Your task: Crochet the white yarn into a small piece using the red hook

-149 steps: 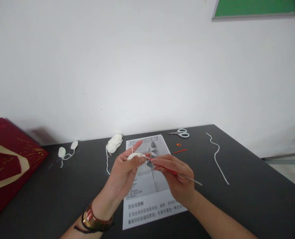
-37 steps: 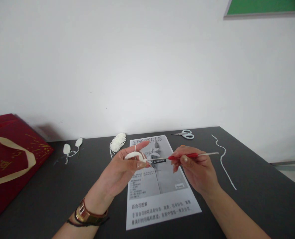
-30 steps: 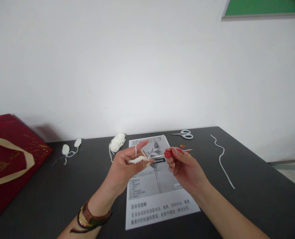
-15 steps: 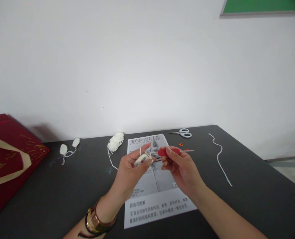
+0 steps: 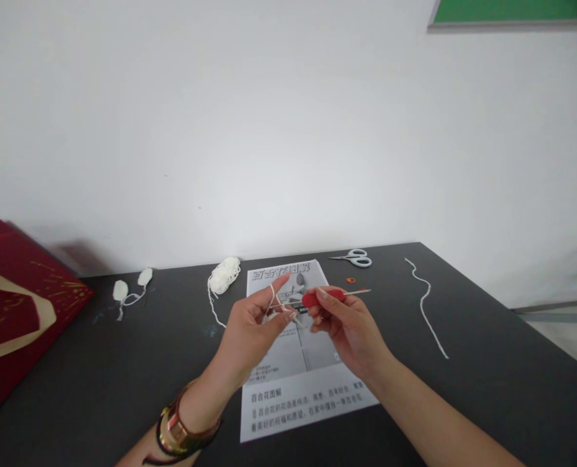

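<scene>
My left hand [image 5: 254, 324] is closed, pinching a small piece of white crochet work [image 5: 288, 316] between thumb and fingers, mostly hidden by them. A strand of white yarn loops over its raised index finger. My right hand [image 5: 344, 327] grips a crochet hook [image 5: 323, 298] by its red handle. The hook's thin metal shaft points left into the yarn at my left fingertips; another thin end sticks out to the right. A white yarn skein [image 5: 224, 275] lies behind my left hand, with a tail running toward it.
Beneath my hands a printed sheet [image 5: 308, 415] lies on the black table [image 5: 172, 363]. Scissors [image 5: 358, 258] and a small orange clip [image 5: 351, 281] lie behind my right hand. A loose yarn piece [image 5: 427, 298] is at right. Two white crocheted pieces [image 5: 120, 290] and a red bag [image 5: 26, 305] are at left.
The left index finger now stands more raised, with the yarn stretched from it. The white work has turned and is more hidden behind the fingers. The hook's shaft reaches further across the left fingertips.
</scene>
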`<state>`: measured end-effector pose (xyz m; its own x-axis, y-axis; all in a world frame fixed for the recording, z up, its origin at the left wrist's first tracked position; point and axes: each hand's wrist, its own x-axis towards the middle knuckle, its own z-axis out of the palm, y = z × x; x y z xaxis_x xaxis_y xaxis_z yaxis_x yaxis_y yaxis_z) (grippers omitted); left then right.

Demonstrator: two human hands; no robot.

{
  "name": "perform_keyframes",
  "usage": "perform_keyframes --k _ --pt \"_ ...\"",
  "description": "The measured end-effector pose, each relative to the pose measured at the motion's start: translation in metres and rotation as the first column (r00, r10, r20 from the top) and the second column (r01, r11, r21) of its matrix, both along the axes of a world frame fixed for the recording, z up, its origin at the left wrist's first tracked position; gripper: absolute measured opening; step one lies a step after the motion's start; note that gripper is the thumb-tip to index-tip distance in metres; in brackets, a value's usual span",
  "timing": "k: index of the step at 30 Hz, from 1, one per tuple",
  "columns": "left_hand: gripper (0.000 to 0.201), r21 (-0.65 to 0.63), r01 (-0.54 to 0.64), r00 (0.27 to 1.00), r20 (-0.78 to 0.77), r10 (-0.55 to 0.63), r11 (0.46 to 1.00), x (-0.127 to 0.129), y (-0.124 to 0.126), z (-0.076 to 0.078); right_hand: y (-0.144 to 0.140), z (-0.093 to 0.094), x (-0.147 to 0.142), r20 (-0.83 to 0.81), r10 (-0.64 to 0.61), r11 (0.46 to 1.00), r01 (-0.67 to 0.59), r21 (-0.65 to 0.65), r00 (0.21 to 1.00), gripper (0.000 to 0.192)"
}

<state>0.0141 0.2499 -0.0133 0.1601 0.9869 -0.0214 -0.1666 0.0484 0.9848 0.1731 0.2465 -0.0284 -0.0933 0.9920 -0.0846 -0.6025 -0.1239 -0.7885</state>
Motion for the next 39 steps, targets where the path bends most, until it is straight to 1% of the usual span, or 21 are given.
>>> perform_keyframes --k 4,7,12,16,20,23,26,30,35,39 --pt "0.062 -0.046 0.031 0.998 0.053 -0.028 0.998 0.002 -0.001 -0.001 -0.001 -0.002 -0.002 0.003 0.025 1.000 -0.025 -0.012 1.000 0.022" --pt "0.068 -0.041 0.020 0.999 0.036 -0.019 0.999 0.001 -0.001 0.000 -0.001 -0.001 -0.002 0.016 0.006 1.000 -0.006 -0.005 1.000 0.022" --pt "0.073 -0.009 -0.031 0.999 -0.020 0.031 0.999 0.001 -0.001 0.001 -0.002 -0.002 -0.003 0.073 -0.042 0.999 0.039 0.037 0.996 0.021" --pt "0.072 -0.037 -0.031 0.999 0.012 0.032 0.999 0.004 -0.002 -0.001 -0.003 -0.004 -0.003 0.119 -0.088 0.993 0.079 0.084 0.989 0.021" --pt "0.070 -0.079 -0.034 0.998 0.058 0.039 0.996 0.006 -0.005 0.003 -0.003 -0.003 -0.003 0.115 -0.115 0.990 0.104 0.091 0.987 0.020" --pt "0.075 -0.115 -0.021 0.996 0.088 0.031 0.993 0.006 -0.008 0.007 -0.002 -0.001 -0.002 0.103 -0.109 0.991 0.100 0.089 0.989 0.019" --pt "0.075 -0.122 -0.004 0.996 0.090 0.015 0.993 0.004 -0.008 0.008 -0.001 -0.001 -0.001 0.082 -0.088 0.994 0.082 0.072 0.993 0.019" --pt "0.073 -0.085 0.009 1.000 0.031 -0.006 0.996 0.000 -0.005 0.005 0.000 -0.002 0.000 0.064 -0.071 0.996 0.067 0.062 0.995 0.020" --pt "0.059 0.022 0.033 0.987 -0.156 -0.029 0.999 -0.007 0.001 0.002 0.001 -0.003 0.000 0.064 -0.060 0.996 0.055 0.070 0.996 0.020" --pt "0.051 0.119 -0.007 0.963 -0.265 0.039 0.993 -0.010 0.003 0.001 0.001 -0.003 0.001 0.068 -0.062 0.996 0.057 0.075 0.996 0.019"
